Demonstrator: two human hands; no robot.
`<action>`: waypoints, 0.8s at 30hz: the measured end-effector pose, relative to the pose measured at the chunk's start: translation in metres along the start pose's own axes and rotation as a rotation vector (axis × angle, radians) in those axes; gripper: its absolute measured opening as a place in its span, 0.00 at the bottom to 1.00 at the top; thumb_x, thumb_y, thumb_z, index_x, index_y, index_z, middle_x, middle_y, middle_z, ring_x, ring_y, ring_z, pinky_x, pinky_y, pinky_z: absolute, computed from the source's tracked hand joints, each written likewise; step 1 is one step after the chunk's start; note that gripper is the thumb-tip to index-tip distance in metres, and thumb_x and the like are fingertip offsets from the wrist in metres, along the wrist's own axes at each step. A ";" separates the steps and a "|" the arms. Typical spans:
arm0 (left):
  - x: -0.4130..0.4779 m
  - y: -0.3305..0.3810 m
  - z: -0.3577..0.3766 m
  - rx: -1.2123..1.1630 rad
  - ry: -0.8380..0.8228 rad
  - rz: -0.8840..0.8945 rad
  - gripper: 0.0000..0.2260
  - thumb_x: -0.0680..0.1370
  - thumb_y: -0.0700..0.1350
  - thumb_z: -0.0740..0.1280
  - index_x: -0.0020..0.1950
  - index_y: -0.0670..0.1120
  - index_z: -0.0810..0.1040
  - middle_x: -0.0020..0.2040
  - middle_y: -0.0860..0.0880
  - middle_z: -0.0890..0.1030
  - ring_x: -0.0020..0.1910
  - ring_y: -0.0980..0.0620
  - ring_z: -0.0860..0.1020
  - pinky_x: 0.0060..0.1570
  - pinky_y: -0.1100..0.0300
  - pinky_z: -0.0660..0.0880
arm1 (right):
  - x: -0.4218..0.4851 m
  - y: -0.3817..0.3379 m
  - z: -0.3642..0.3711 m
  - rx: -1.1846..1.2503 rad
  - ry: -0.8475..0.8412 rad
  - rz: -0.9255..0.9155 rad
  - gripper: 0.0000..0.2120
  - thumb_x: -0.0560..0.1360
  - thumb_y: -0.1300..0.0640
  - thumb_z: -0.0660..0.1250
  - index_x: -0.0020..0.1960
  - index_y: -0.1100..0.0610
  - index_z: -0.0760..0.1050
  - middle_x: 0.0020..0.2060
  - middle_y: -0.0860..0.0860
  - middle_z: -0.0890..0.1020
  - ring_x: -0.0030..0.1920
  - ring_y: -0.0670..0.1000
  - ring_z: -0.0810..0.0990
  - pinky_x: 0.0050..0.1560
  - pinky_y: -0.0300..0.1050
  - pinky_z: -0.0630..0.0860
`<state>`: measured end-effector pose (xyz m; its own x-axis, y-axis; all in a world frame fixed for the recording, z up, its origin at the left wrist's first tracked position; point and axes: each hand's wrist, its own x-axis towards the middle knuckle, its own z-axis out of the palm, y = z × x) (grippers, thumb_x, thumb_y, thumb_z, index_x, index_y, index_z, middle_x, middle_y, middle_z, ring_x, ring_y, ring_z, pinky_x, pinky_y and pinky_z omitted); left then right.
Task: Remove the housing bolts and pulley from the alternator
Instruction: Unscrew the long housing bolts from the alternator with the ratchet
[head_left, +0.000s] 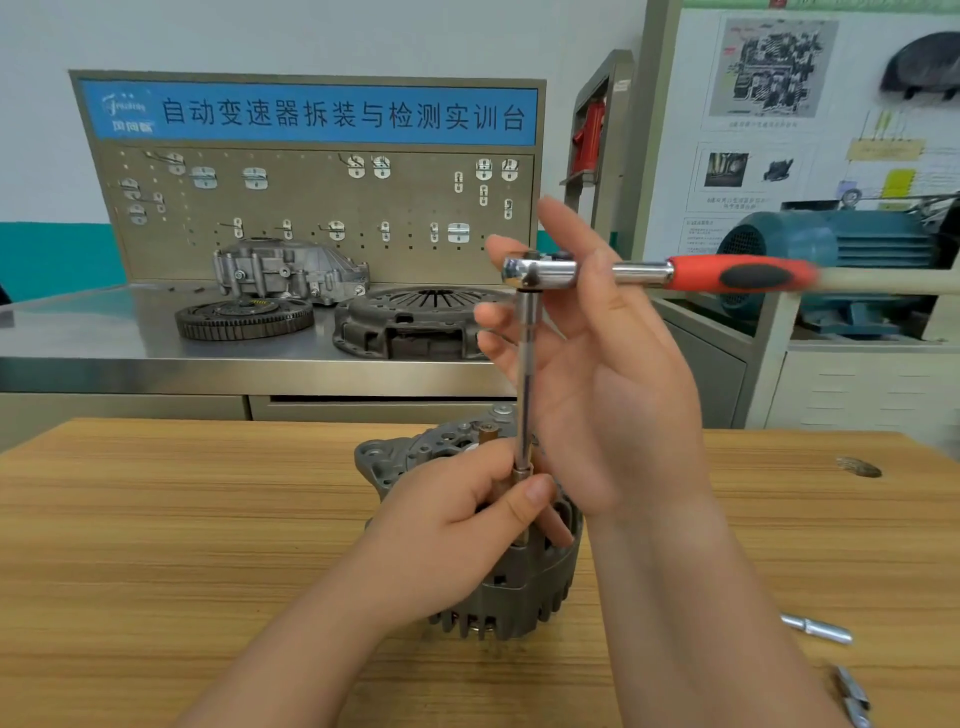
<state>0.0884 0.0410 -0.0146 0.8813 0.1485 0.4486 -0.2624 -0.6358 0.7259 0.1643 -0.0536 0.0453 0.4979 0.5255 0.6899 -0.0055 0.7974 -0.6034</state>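
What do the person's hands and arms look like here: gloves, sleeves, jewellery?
The left hand and right hand wear no gloves, and no rings show. The left forearm and right forearm are uncovered to the frame's edge: no sleeve, watch or bracelet in view. The nails that show are short and unpainted.

A person's left hand is curling its fingers around the foot of an extension bar, the thumb pressing across the front and the bare forearm reaching in from 7 o'clock. The right hand, raised at 1 o'clock of the left, is spreading its fingers straight with the palm turned toward 9 o'clock. It is touching the ratchet head without wrapping it. Its bare forearm is coming in from 5 o'clock.
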 end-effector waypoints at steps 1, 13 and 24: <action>0.000 0.000 -0.001 0.007 -0.003 0.009 0.12 0.74 0.62 0.57 0.49 0.59 0.76 0.43 0.60 0.85 0.44 0.43 0.82 0.49 0.42 0.77 | 0.000 0.000 0.000 0.041 0.012 0.024 0.16 0.76 0.49 0.60 0.60 0.54 0.75 0.48 0.50 0.85 0.41 0.49 0.82 0.49 0.46 0.77; 0.000 -0.002 0.002 0.018 0.027 0.029 0.13 0.73 0.62 0.58 0.51 0.60 0.77 0.43 0.60 0.85 0.43 0.46 0.82 0.48 0.42 0.78 | -0.001 0.001 0.005 -0.078 0.010 -0.057 0.12 0.76 0.54 0.61 0.56 0.48 0.80 0.47 0.48 0.83 0.44 0.49 0.80 0.51 0.46 0.75; 0.001 -0.004 0.004 0.026 0.033 0.025 0.13 0.73 0.61 0.58 0.49 0.58 0.77 0.42 0.61 0.85 0.41 0.42 0.82 0.46 0.41 0.78 | -0.002 -0.001 0.003 -0.273 0.033 -0.174 0.11 0.75 0.57 0.65 0.51 0.44 0.83 0.50 0.45 0.83 0.51 0.50 0.79 0.53 0.49 0.74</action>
<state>0.0922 0.0411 -0.0188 0.8610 0.1573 0.4836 -0.2734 -0.6586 0.7010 0.1605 -0.0544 0.0463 0.4992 0.3750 0.7811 0.3126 0.7628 -0.5660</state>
